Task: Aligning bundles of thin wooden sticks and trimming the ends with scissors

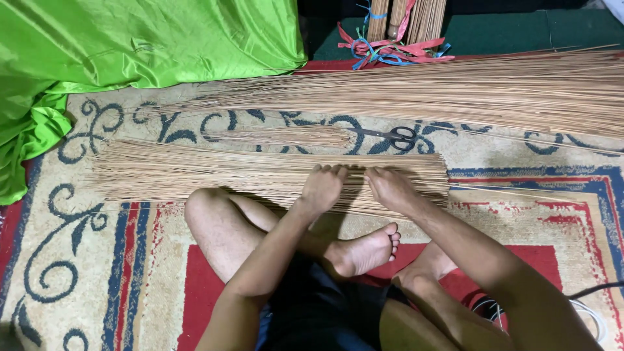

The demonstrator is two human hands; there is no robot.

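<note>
I sit cross-legged on a patterned rug (78,260). A flat layer of thin tan sticks (195,172) lies across the rug in front of my legs. My left hand (322,188) rests palm down on the sticks, fingers curled onto them. My right hand (390,188) presses on the same layer just to the right, fingers bent over the stick ends. Neither hand lifts anything. My bare foot (364,252) lies below the hands.
A larger pile of long sticks (455,91) spreads across the far side. Black-handled scissors (396,136) lie between the two piles. Green cloth (117,45) covers the far left. Coloured ribbons (390,51) and bundled sticks stand at the top.
</note>
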